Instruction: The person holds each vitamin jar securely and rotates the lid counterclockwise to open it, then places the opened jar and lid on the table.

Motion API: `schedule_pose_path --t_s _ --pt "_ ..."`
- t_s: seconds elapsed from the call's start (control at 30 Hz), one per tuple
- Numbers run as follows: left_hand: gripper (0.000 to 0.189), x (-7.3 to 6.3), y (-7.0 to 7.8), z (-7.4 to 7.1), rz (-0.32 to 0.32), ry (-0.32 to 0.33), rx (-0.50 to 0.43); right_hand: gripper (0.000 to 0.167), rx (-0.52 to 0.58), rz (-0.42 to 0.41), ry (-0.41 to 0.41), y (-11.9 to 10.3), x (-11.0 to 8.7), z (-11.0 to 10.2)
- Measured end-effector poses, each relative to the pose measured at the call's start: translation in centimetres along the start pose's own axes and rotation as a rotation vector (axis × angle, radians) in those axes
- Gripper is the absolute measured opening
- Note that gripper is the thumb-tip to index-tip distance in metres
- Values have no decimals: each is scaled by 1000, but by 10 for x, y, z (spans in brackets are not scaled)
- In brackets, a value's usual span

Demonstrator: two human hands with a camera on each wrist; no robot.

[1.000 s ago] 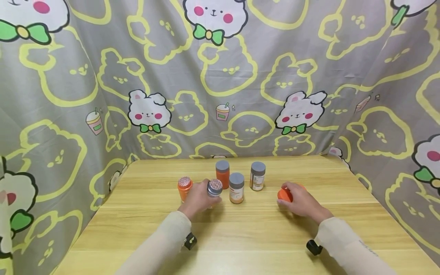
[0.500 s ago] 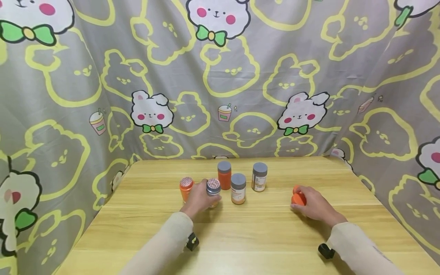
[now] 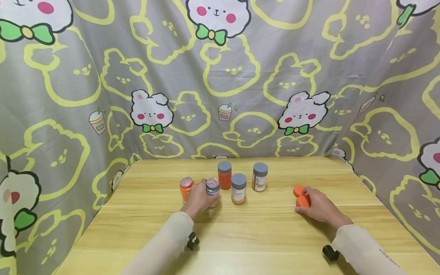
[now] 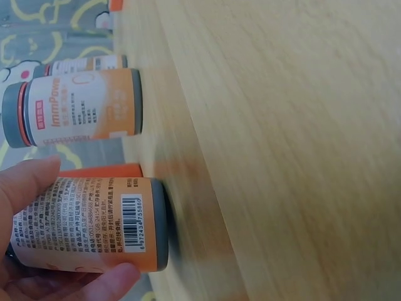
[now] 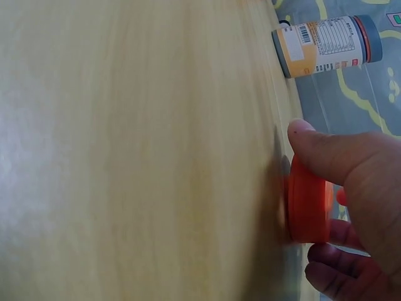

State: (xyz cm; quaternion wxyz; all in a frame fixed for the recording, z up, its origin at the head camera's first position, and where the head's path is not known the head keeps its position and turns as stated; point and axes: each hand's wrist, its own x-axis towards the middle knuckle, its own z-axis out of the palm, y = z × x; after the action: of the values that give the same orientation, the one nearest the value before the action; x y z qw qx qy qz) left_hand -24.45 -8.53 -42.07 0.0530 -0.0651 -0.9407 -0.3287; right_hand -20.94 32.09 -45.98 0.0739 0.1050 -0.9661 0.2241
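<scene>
My left hand (image 3: 197, 199) grips a capless white-and-orange pill bottle (image 4: 88, 219) upright, its top covered by a printed foil seal. Partly behind that hand stands an orange bottle (image 3: 186, 187), also capless with a sealed mouth. At the right, my right hand (image 3: 320, 207) holds an orange cap (image 3: 303, 201) between thumb and fingers, low at the tabletop. A second orange cap (image 3: 299, 190) lies right beside it, toward the back. In the right wrist view the held cap (image 5: 308, 204) is seen edge-on under the thumb.
A red-orange bottle (image 3: 224, 177) and two white-labelled bottles, one nearer (image 3: 238, 191) and one farther right (image 3: 259, 178), stand upright with grey caps. The wooden table (image 3: 258, 236) meets a patterned curtain (image 3: 247, 76) at the back and sides.
My right hand has moved to the right with an orange cap, and a second orange cap now shows more fully beside it. The left hand keeps its grip on the bottle, almost still.
</scene>
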Motion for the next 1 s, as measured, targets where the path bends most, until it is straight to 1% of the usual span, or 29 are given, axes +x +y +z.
schedule_pose_path --t_s 0.27,0.5,0.87,1.0 --pt "69 1 -2 1 -17 -6 -10 65 -15 -10 24 4 1 4" --pt "72 1 -3 -1 -29 -14 -6 65 -14 -15 40 3 1 5" --pt "74 1 -5 -2 -38 -16 -14 65 -18 -10 31 2 2 7" --pt "78 0 -4 -4 -46 -11 -26 63 -11 -4 29 1 2 3"
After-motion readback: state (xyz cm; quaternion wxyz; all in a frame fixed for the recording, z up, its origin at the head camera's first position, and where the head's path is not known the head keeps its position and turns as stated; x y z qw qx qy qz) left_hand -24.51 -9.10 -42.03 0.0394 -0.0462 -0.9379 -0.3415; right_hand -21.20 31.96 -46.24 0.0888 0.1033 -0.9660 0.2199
